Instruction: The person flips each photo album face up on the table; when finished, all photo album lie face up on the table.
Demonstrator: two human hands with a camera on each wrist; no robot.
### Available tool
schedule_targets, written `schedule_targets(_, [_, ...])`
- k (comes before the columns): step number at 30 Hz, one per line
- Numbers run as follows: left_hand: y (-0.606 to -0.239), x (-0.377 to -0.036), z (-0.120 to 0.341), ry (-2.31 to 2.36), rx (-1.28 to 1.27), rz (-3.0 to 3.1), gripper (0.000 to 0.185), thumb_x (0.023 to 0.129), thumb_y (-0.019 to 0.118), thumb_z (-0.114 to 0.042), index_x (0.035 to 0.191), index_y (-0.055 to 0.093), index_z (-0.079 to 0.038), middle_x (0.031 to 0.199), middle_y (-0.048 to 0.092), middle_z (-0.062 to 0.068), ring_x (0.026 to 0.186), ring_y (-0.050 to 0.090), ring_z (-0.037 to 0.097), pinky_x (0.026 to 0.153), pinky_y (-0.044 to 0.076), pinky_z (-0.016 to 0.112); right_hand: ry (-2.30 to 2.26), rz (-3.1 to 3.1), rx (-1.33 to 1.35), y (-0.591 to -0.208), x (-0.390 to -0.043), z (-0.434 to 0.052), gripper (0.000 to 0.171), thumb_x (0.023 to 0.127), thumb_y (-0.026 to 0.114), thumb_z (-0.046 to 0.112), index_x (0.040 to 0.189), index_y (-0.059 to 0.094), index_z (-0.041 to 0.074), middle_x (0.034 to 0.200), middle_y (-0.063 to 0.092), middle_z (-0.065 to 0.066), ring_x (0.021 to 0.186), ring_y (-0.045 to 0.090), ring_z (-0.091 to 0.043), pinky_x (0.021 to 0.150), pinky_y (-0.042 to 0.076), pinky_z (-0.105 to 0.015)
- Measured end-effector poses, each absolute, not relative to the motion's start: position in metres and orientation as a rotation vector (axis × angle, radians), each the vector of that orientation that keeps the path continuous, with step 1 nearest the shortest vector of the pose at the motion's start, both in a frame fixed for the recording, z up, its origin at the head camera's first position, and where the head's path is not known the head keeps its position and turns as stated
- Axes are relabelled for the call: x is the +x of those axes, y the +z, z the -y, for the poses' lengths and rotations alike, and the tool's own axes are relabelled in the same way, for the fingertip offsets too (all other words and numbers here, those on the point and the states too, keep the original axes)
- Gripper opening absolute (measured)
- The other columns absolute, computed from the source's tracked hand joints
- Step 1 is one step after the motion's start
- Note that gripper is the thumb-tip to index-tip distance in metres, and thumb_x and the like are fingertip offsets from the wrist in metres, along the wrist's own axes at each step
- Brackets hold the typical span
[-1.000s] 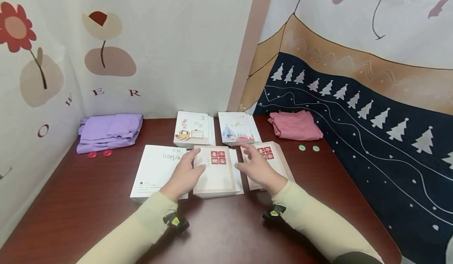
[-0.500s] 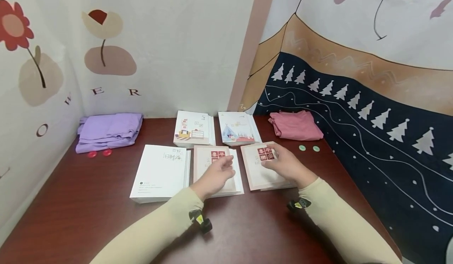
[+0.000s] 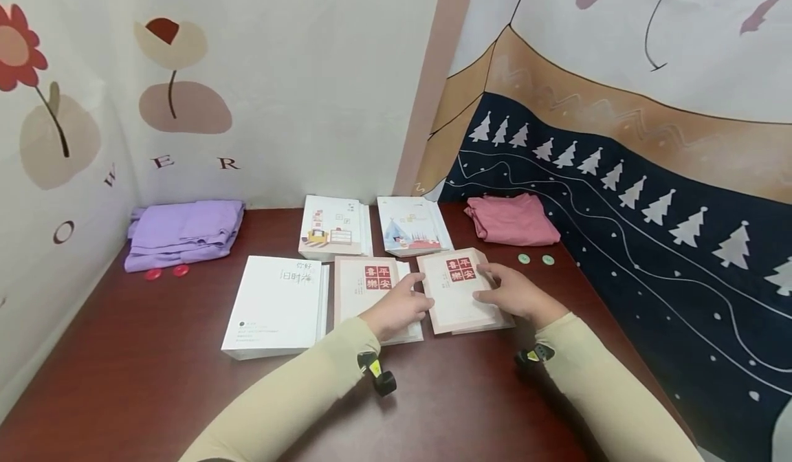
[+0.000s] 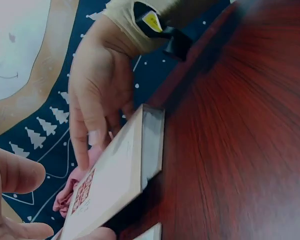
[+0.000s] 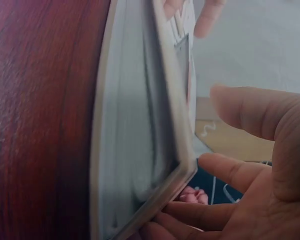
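On the table's right lies a pale pink-bordered book (image 3: pixel 454 304) with a red square of characters on its cover. My right hand (image 3: pixel 522 293) is at its right edge, and in the right wrist view the fingers (image 5: pixel 190 212) lie along the edge while the thumb (image 5: pixel 245 107) is apart from the cover. At the book's left edge is my left hand (image 3: pixel 396 311), its thumb (image 4: pixel 20 172) raised off the cover in the left wrist view. Whether its fingertips bear on the book is unclear. A matching book (image 3: pixel 353 300) lies partly under the left hand and sleeve.
A larger white book (image 3: pixel 272 311) lies at left. Two illustrated books (image 3: pixel 334 225) stand at the back. Folded purple cloth (image 3: pixel 185 232) with red buttons (image 3: pixel 181 270) is back left; pink cloth (image 3: pixel 512 219) with green buttons (image 3: pixel 524 258) is back right. Printed curtains border the table (image 3: pixel 155 379).
Both hands have moved right, the left from the white book across the middle one to the right book. My right hand has shifted from that book's left side to its right edge.
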State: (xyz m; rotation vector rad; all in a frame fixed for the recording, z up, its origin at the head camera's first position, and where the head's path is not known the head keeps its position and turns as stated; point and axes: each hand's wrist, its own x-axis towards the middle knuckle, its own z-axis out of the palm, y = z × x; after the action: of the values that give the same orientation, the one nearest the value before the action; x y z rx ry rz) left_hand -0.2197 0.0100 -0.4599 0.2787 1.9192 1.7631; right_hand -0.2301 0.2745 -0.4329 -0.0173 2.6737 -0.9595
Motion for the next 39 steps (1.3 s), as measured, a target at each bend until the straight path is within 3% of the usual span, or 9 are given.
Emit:
schedule_targets(7, [-0.464, -0.221, -0.024, 1.867, 0.164, -1.831, 0.074, 0.099, 0.060, -0.005, 0.163, 0.023, 0.003, 0.155, 0.036, 0.036, 0.126, 0.061, 0.042, 0.110, 0.052, 0.053, -0.975, -2.670, -0.007, -0.439, -0.233, -0.280, 0.067, 0.095, 0.076, 0.025, 0.156, 0.052, 0.009, 0.158, 0.047, -0.028, 0.142, 0.047, -0.045, 0.115, 0.042, -0.063])
schedule_targets(11, [-0.465, -0.221, -0.031, 1.871, 0.117, -1.830, 0.074, 0.099, 0.060, -0.006, 0.163, 0.024, 0.002, 0.165, 0.024, 0.030, 0.135, 0.056, 0.045, 0.113, 0.048, 0.057, -0.999, -2.659, -0.010, -0.439, -0.232, -0.281, 0.066, 0.095, 0.076, 0.023, 0.155, 0.053, 0.009, 0.157, 0.048, -0.028, 0.141, 0.049, -0.044, 0.114, 0.044, -0.061])
schedule_targets(20, [-0.464, -0.224, -0.041, 1.862, 0.094, -1.800, 0.072, 0.099, 0.060, -0.005, 0.163, 0.028, 0.000, 0.165, 0.029, 0.024, 0.144, 0.046, 0.041, 0.119, 0.040, 0.061, -0.980, -2.671, -0.003, -0.440, -0.232, -0.282, 0.066, 0.094, 0.077, 0.023, 0.154, 0.053, 0.010, 0.156, 0.050, -0.027, 0.139, 0.050, -0.045, 0.113, 0.045, -0.063])
schedule_targets(29, [-0.462, -0.222, -0.046, 1.840, 0.179, -1.992, 0.072, 0.091, 0.063, 0.003, 0.156, 0.035, 0.006, 0.166, 0.031, 0.028, 0.152, 0.033, 0.042, 0.128, 0.025, 0.054, -0.996, -2.661, 0.005, -0.442, -0.233, -0.280, 0.068, 0.093, 0.079, 0.022, 0.154, 0.054, 0.010, 0.155, 0.050, -0.028, 0.137, 0.051, -0.044, 0.111, 0.047, -0.063])
schedule_targets(39, [-0.465, -0.225, -0.044, 1.869, 0.170, -1.957, 0.073, 0.089, 0.061, 0.005, 0.157, 0.034, 0.007, 0.164, 0.030, 0.030, 0.154, 0.029, 0.043, 0.129, 0.023, 0.055, -1.015, -2.656, 0.032, -0.438, -0.234, -0.276, 0.066, 0.093, 0.079, 0.020, 0.153, 0.054, 0.009, 0.153, 0.052, -0.028, 0.133, 0.053, -0.043, 0.110, 0.047, -0.063])
